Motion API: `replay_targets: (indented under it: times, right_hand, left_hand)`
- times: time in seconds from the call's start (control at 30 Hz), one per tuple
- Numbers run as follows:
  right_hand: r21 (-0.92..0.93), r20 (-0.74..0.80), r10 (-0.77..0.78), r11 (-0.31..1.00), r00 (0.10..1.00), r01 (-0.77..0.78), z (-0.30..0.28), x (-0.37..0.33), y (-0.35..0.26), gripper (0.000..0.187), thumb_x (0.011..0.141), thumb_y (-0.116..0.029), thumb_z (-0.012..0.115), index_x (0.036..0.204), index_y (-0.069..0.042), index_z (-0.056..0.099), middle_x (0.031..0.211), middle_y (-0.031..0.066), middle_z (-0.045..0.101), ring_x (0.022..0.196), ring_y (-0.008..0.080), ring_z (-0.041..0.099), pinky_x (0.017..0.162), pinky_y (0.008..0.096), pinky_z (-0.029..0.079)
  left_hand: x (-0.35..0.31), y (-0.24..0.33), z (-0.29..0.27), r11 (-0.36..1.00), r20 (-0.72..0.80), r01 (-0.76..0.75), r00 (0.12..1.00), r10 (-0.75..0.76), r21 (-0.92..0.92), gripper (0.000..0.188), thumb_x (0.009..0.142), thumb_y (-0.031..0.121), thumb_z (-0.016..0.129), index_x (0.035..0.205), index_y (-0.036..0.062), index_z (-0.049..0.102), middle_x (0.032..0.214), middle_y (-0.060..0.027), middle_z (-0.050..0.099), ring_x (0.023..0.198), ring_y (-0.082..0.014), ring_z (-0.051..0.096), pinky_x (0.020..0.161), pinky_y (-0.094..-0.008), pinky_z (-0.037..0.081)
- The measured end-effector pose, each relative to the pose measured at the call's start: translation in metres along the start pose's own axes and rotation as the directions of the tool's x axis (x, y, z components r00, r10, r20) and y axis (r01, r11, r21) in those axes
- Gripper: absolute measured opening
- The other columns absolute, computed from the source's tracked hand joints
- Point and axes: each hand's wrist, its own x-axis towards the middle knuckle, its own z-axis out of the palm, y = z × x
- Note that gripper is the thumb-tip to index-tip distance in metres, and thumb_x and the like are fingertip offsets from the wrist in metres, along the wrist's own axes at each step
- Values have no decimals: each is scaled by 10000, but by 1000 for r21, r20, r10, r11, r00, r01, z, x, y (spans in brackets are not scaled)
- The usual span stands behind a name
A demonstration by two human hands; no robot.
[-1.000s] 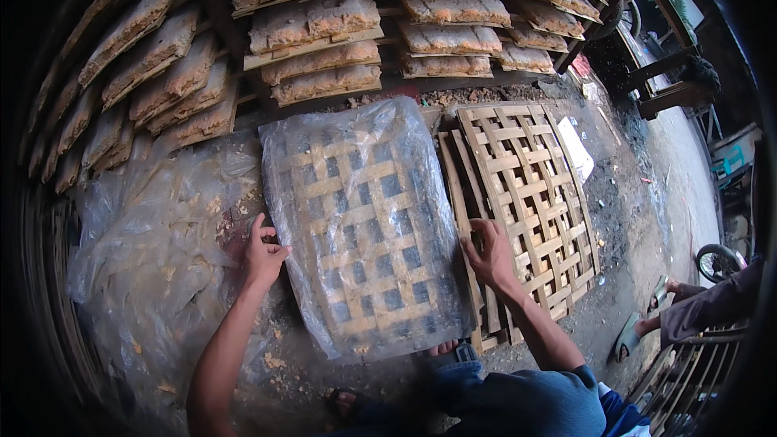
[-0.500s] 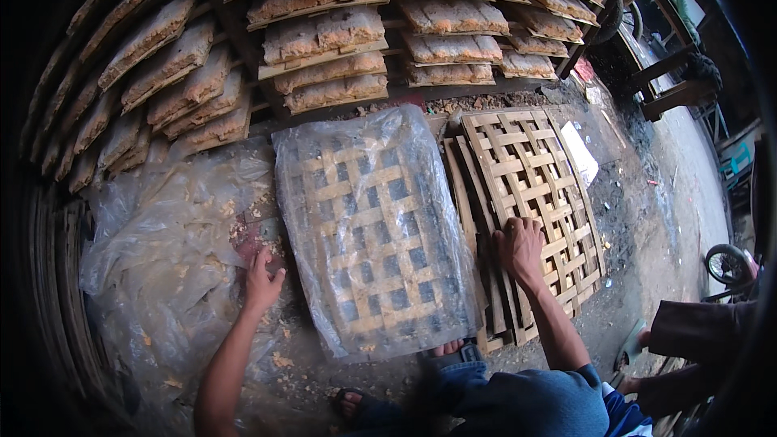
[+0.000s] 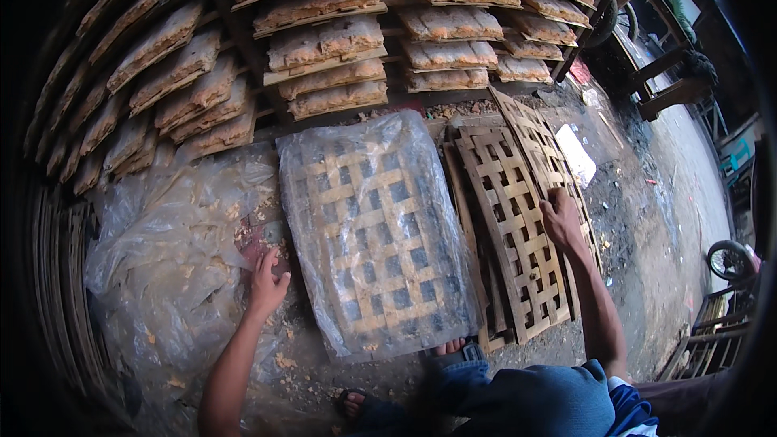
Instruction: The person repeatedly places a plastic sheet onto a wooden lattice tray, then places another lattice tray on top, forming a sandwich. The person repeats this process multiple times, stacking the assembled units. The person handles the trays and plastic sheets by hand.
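My right hand (image 3: 561,218) is closed on the near-left edge of a woven bamboo lattice panel (image 3: 528,131), which is tipped up off the stack. Under it, another bamboo lattice panel (image 3: 491,163) lies on top of the stack, its left side uncovered. To the left of the stack, a clear plastic sheet (image 3: 303,275) is spread over a further bamboo lattice panel on the ground. My left hand (image 3: 269,285) hovers with its fingers apart, holding nothing, between that sheet and a heap of crumpled clear plastic (image 3: 154,267).
A tall rack ahead holds rows of crumbly orange-white slabs (image 3: 324,42) on boards. Orange crumbs (image 3: 285,362) litter the ground. A white sheet (image 3: 576,155) lies right of the stack. At the right are a wheel (image 3: 730,261) and a wooden slatted frame (image 3: 712,336).
My right hand has moved right and raised the top lattice panel's left side, uncovering the panel beneath. My left hand has barely shifted. The person at the right has mostly left the view.
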Motion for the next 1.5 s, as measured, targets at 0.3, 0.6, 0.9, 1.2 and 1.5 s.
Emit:
replay_targets:
  times: [0.3,0.6,0.9,1.2,1.5]
  right_hand:
    - [-142,-204,-104,987,973,75,-307,81,110,70,904,-134,559,860,-82,572,768,-66,469,715,64,408,607,299,347]
    - [42,-281,-123,989,952,140,-302,2,-32,177,892,-122,616,1006,12,639,807,-35,549,757,87,478,707,295,413]
    - [278,-10,41,960,999,-37,-308,-41,-76,318,868,-258,721,1108,-50,705,832,10,615,694,84,592,565,249,460]
    - [556,279,-157,831,947,-26,-228,-13,-96,457,856,-313,728,1209,-23,711,871,-5,600,624,92,575,525,241,441]
    - [769,517,-213,541,829,-340,-84,-8,-70,392,1035,-259,603,1331,-4,629,934,12,665,667,110,619,541,279,480]
  left_hand:
    - [-3,12,-12,971,58,235,971,-233,-33,649,880,64,723,1480,82,475,1266,-155,610,841,-251,663,774,-362,554]
    - [9,-11,-22,969,-83,247,965,-247,-13,560,912,115,722,1433,66,523,1211,-161,664,861,-262,661,798,-370,552]
    - [13,2,-6,950,-89,287,950,-299,-126,497,944,221,739,1388,77,571,1148,-122,701,839,-199,674,785,-362,561]
    - [34,89,5,759,183,385,922,-341,-524,464,1039,375,635,1344,27,610,1158,-87,695,858,-160,658,776,-307,548]
    - [33,170,-1,599,462,488,861,-212,-635,576,1082,544,438,1328,46,592,1138,-44,662,975,-144,647,858,-325,488]
